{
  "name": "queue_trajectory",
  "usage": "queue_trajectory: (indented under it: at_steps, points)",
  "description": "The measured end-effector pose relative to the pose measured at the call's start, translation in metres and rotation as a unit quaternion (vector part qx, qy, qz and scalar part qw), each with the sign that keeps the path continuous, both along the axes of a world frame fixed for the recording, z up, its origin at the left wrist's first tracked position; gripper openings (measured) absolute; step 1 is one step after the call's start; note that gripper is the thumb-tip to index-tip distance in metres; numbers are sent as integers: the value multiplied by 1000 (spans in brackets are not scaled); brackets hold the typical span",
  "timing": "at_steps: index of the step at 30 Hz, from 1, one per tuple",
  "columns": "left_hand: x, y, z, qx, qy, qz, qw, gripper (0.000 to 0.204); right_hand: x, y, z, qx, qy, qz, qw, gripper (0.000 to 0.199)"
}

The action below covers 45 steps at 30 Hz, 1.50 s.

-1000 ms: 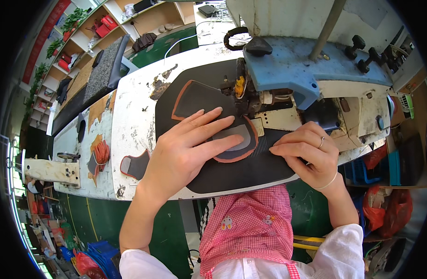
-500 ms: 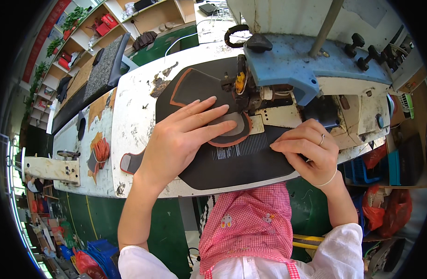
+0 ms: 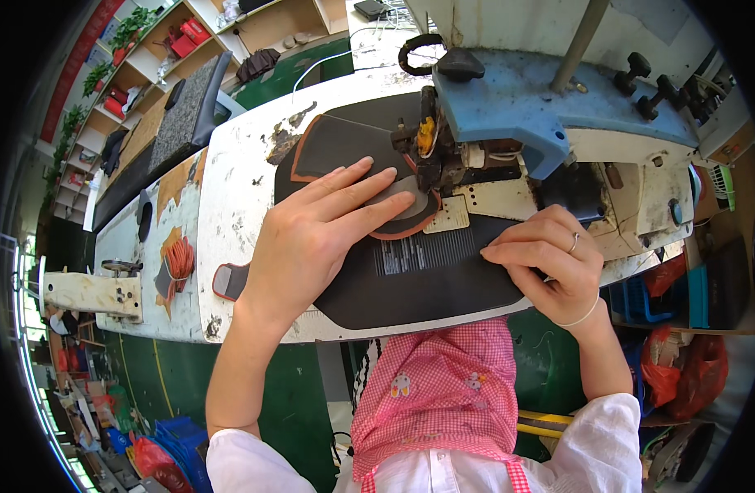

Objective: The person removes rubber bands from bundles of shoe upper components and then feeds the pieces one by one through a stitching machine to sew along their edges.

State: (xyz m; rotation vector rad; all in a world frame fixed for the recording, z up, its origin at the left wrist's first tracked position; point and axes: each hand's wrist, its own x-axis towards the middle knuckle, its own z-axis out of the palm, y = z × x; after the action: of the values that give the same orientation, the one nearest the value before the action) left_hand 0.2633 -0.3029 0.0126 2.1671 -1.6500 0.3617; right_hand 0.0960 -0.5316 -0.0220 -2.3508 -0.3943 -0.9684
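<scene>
My left hand (image 3: 316,234) lies flat, fingers spread, on a dark grey piece with an orange-red edge (image 3: 345,152), pressing it onto the black mat (image 3: 410,283) of the sewing table. Its fingertips reach toward the presser foot (image 3: 431,168) of the blue sewing machine (image 3: 542,107). My right hand (image 3: 550,263), a ring on one finger and a band at the wrist, rests with curled fingers on the mat's right part, just in front of the machine's metal plate (image 3: 497,197). Neither hand grips anything.
The worn white table (image 3: 230,181) holds a bundle of orange strips (image 3: 179,259) and a small dark piece (image 3: 230,281) at the left. Shelves with red items stand at the far left. Blue and red bins sit at the right, beside my pink checked apron.
The orange-edged piece has slid away from me and rightward under the presser foot, my left hand going with it. My right hand has stayed nearly still.
</scene>
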Motion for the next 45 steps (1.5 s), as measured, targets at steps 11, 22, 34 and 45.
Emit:
queue_trajectory:
  at_steps: [11, 22, 34, 45]
  points:
    - [-28, -6, 2, 22, -95, 80, 992, 44, 0, -1, 0, 1, 1, -2, 1000, 32]
    - [-63, -10, 5, 94, -157, 136, 974, 48, 1, 1, -2, 10, 5, 0, 1000, 32]
    - [29, -11, 19, -14, 89, -161, 983, 27, 0, 1, -2, 5, -7, -4, 1000, 33]
    - [36, -1, 3, 34, 178, -169, 969, 40, -2, 2, -1, 7, 3, -14, 1000, 32]
